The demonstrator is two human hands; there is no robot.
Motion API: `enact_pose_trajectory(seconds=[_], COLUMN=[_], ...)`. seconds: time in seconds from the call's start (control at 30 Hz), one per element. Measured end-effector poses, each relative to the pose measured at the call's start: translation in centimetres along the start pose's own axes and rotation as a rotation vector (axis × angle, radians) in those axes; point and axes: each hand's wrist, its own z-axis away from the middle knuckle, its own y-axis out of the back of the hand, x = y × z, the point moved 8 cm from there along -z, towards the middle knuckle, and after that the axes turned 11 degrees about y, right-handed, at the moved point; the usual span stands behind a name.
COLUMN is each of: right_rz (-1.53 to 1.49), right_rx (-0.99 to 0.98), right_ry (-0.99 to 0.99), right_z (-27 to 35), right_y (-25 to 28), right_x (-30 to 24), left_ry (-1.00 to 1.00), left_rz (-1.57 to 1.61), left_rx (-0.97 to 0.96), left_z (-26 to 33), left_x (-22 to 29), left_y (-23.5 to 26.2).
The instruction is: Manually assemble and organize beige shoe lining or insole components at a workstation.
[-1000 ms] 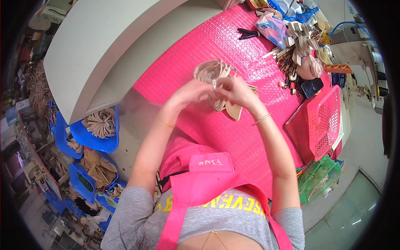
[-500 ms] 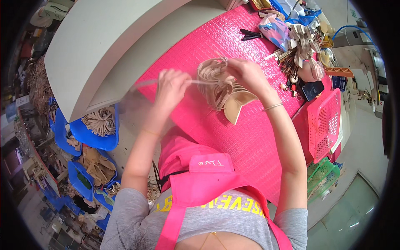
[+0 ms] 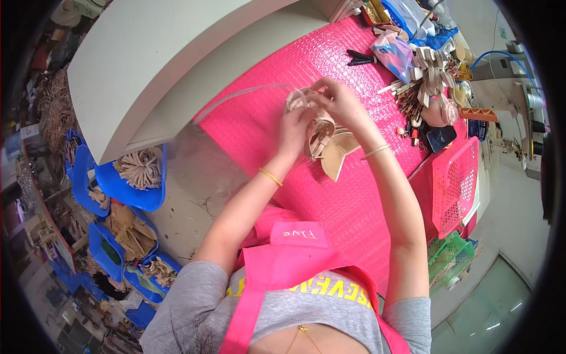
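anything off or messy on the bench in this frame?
Nothing damaged or spilled. Both hands, left hand and right hand, hold a beige strappy sandal piece over the pink mat. A loose heap of beige straps crowds the far right corner, untidy.

pink textured counter [image 3: 277, 112] | blue bins [image 3: 127, 192] on the grey concrete floor [image 3: 194, 194] | pale wall panel [image 3: 153, 53] behind

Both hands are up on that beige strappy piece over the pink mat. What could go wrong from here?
1. The long clear strip trails left from the beige strappy piece across the pink mat; it might snag or pull loose.
2. Left hand and right hand crowd together, so the fingers may hide the work.
3. Loose beige pieces lie just under the hands and could get knocked.
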Motion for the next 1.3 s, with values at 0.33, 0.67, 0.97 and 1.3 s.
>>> enact_pose_trajectory(seconds=[0.33,0.67,0.97,1.3], right_rz=[-0.305,0.094,0.24,0.372], right_rx=[-0.167,-0.228,-0.159,-0.29], right_ry=[0.167,0.317,0.034,0.038], right_z=[-1.6,1.4,0.7,0.6], right_y=[-1.3,-2.9,-2.8,-3.6], right_x=[-2.5,1.1,1.9,1.5], left_ry=[-0.188,0.39,-0.2,-0.84], left_rz=[-0.892,0.173,-0.215,-0.669], left_rx=[0.009,-0.27,0.174,0.157], left_z=[-0.5,0.2,2.0,5.8], left_x=[2.0,0.4,2.2,6.6], left_y=[-1.3,0.1,1.6,0.3])
